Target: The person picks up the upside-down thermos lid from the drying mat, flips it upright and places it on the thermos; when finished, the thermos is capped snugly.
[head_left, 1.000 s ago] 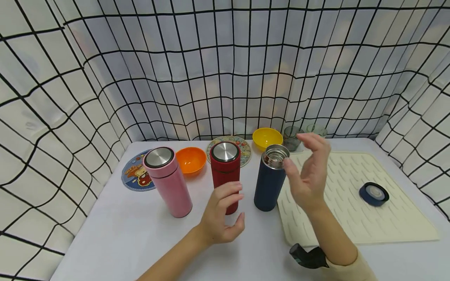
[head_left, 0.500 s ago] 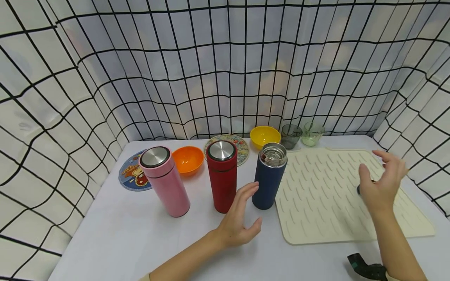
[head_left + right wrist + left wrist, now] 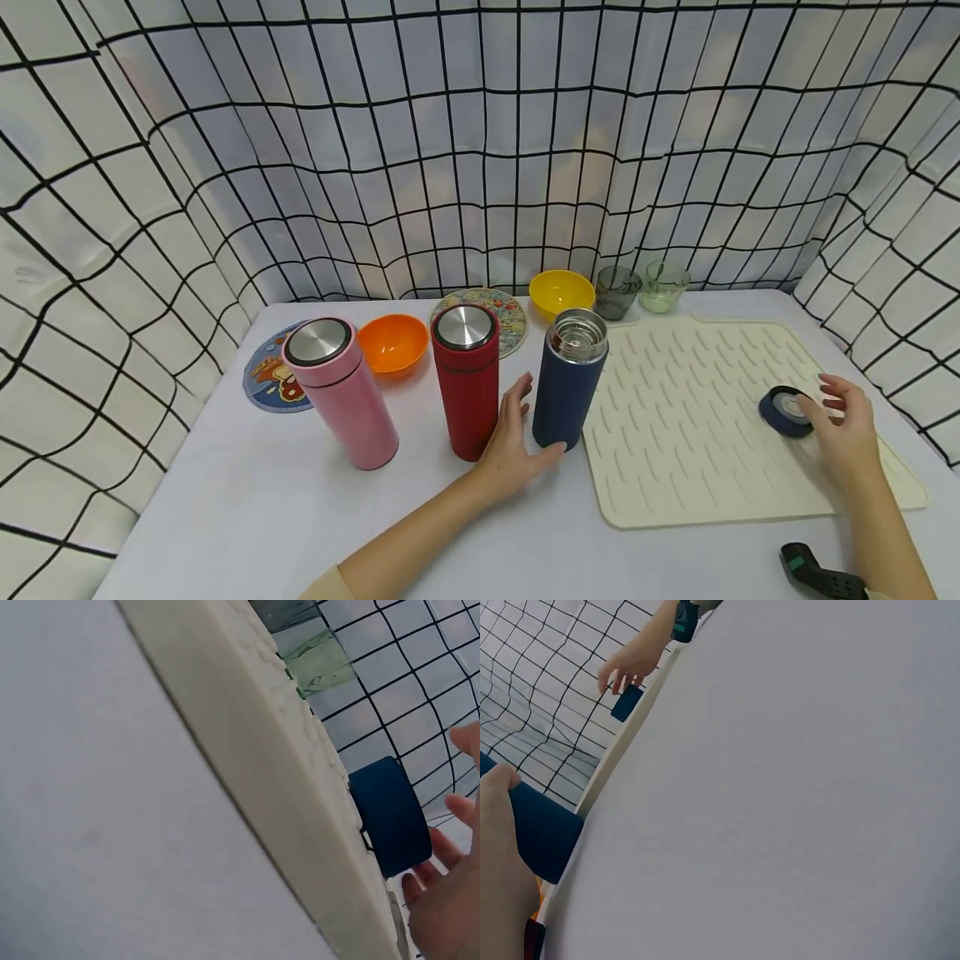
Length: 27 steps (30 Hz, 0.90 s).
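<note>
A dark blue thermos stands upright without its lid, its steel mouth showing. My left hand is at its lower left side, fingers extended between it and the red thermos, thumb in front of its base. In the left wrist view that hand overlaps the blue thermos. The blue lid lies inside up on the cream drying mat. Over its right edge is my right hand, fingers spread. In the right wrist view, fingertips are right by the lid, the thumb apart.
A pink thermos stands left of the red one, both lidded. Behind are an orange bowl, a yellow bowl, a grey glass, a green glass and two round patterned mats. Black netting surrounds the table.
My right hand has moved from the blue thermos's mouth rightward and down to the lid on the mat. My left hand has shifted right, from in front of the red thermos to the blue thermos's base.
</note>
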Each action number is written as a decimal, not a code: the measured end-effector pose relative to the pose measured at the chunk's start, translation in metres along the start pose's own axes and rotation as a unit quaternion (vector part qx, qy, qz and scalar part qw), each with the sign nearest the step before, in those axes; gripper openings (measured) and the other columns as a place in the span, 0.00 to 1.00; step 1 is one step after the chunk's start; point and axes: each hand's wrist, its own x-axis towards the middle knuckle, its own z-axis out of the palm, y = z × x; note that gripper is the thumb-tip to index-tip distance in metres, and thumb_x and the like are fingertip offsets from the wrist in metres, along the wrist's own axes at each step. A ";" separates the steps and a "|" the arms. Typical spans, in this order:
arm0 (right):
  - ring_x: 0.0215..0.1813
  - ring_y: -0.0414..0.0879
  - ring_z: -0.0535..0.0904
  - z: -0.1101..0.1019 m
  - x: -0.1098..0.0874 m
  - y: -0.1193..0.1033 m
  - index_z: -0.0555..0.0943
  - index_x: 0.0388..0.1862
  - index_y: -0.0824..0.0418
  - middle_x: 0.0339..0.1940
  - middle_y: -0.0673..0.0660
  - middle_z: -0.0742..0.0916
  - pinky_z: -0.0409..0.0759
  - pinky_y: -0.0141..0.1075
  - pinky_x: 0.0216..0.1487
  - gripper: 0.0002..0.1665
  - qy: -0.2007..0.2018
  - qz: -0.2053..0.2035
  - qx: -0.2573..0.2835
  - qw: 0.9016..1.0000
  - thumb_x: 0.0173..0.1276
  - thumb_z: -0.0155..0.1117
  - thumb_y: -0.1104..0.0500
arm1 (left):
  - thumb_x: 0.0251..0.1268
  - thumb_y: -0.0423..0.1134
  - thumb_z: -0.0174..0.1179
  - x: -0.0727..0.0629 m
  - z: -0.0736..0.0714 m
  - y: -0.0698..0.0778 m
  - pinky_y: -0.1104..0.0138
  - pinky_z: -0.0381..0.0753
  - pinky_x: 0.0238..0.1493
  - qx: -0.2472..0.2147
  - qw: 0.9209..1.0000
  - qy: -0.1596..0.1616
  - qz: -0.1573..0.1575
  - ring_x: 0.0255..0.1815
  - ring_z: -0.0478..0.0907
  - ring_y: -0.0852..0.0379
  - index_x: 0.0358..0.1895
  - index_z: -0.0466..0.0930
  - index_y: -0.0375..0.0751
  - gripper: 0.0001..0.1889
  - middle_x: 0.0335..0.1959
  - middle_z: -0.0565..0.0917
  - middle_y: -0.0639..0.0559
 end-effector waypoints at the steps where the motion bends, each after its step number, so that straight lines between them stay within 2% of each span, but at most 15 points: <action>1: 0.53 0.42 0.64 0.000 -0.001 0.003 0.59 0.66 0.68 0.53 0.57 0.70 0.62 0.31 0.51 0.33 -0.034 -0.012 -0.007 0.999 0.66 0.55 0.58 | 0.53 0.38 0.65 0.001 0.000 -0.002 0.59 0.57 0.65 -0.003 1.000 -0.002 -0.010 0.70 0.49 0.53 0.70 0.38 0.40 0.48 0.69 0.50 0.43; 4: 0.60 0.64 0.56 0.000 -0.001 0.008 0.52 0.69 0.69 0.59 0.75 0.62 0.58 0.55 0.53 0.40 -0.110 -0.044 -0.034 0.992 0.65 0.57 0.55 | 0.52 0.43 0.66 0.002 0.001 -0.007 0.59 0.59 0.64 0.003 0.999 -0.020 -0.032 0.68 0.54 0.53 0.70 0.41 0.41 0.48 0.68 0.55 0.44; 6: 0.59 0.75 0.51 -0.001 -0.001 0.010 0.50 0.69 0.70 0.58 0.80 0.61 0.52 0.66 0.47 0.44 -0.130 -0.055 -0.050 0.989 0.62 0.60 0.56 | 0.52 0.46 0.66 0.003 0.001 -0.009 0.59 0.61 0.63 0.006 0.998 -0.033 -0.046 0.67 0.57 0.53 0.69 0.42 0.42 0.47 0.68 0.57 0.46; 7: 0.58 0.75 0.51 -0.001 -0.001 0.010 0.49 0.70 0.69 0.58 0.79 0.60 0.53 0.67 0.45 0.46 -0.131 -0.051 -0.059 0.988 0.60 0.62 0.55 | 0.53 0.47 0.66 0.004 0.001 -0.009 0.60 0.62 0.63 0.009 0.998 -0.038 -0.051 0.66 0.58 0.52 0.69 0.43 0.43 0.47 0.68 0.58 0.47; 11: 0.58 0.78 0.54 -0.002 -0.002 0.010 0.44 0.71 0.68 0.59 0.81 0.60 0.55 0.69 0.48 0.52 -0.130 -0.029 -0.069 0.989 0.59 0.64 0.55 | 0.53 0.49 0.65 0.007 0.001 -0.009 0.60 0.65 0.61 0.014 0.997 -0.045 -0.069 0.64 0.60 0.53 0.68 0.46 0.43 0.45 0.66 0.61 0.47; 16: 0.59 0.78 0.56 0.000 -0.004 0.011 0.43 0.72 0.65 0.62 0.81 0.59 0.55 0.68 0.51 0.53 -0.116 0.012 -0.073 0.991 0.60 0.64 0.50 | 0.51 0.51 0.66 0.014 0.002 -0.010 0.62 0.68 0.58 0.035 0.995 -0.044 -0.086 0.60 0.65 0.55 0.67 0.52 0.40 0.43 0.61 0.66 0.46; 23: 0.58 0.74 0.60 0.007 -0.005 0.013 0.46 0.72 0.64 0.61 0.78 0.63 0.58 0.65 0.52 0.51 -0.082 0.023 -0.070 0.994 0.60 0.64 0.49 | 0.47 0.52 0.69 0.019 0.001 -0.014 0.63 0.72 0.55 0.042 0.993 -0.037 -0.104 0.56 0.70 0.55 0.64 0.59 0.42 0.42 0.57 0.72 0.48; 25: 0.59 0.72 0.60 0.008 -0.005 0.012 0.46 0.72 0.63 0.62 0.76 0.63 0.60 0.57 0.57 0.51 -0.072 0.029 -0.064 0.995 0.60 0.64 0.49 | 0.47 0.52 0.69 0.019 0.001 -0.015 0.63 0.72 0.55 0.040 0.994 -0.033 -0.101 0.56 0.70 0.55 0.63 0.60 0.42 0.41 0.57 0.72 0.49; 27: 0.62 0.69 0.60 0.008 -0.004 0.010 0.46 0.73 0.60 0.63 0.74 0.62 0.62 0.40 0.62 0.51 -0.065 0.032 -0.046 0.996 0.60 0.65 0.51 | 0.47 0.53 0.68 0.019 0.003 -0.016 0.63 0.71 0.55 0.041 0.994 -0.030 -0.095 0.56 0.70 0.56 0.64 0.59 0.43 0.41 0.57 0.72 0.50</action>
